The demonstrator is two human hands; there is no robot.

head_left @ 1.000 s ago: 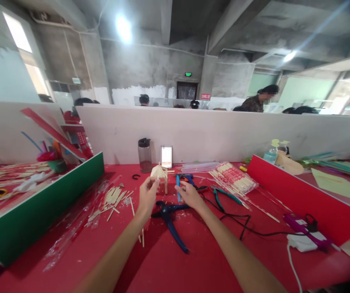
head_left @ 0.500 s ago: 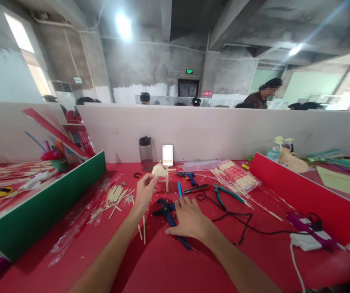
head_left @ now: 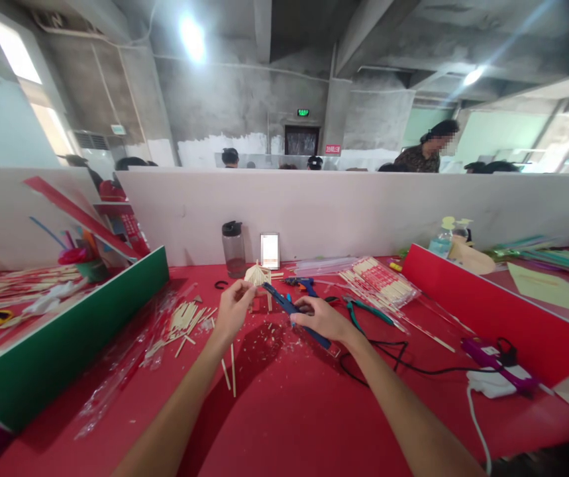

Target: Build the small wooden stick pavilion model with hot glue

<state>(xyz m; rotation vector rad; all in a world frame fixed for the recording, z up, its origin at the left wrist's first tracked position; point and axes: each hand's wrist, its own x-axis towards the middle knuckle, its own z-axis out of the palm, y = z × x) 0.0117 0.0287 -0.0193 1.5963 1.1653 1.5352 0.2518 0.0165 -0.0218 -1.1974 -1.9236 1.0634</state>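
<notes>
My right hand is wrapped round a dark blue cutting tool, held above the red table; its front end points up and left, near my left fingertips. The fingers of my left hand are pinched together, and whatever they hold is too small to make out. Just behind them stands a small wooden stick model with a fanned, roof-like top, partly hidden by the hand. Two loose sticks lie below my left wrist. Small wood scraps are scattered under the tool.
Stick pile at left; packaged sticks, green-handled pliers, blue glue gun and black cable at right. A bottle and phone stand behind. Green divider and red divider flank the space. People are beyond the white partition.
My right hand has picked the blue tool up off the table and brought it up towards my left hand. The left hand remains pinched near the model. The view has shifted slightly.
</notes>
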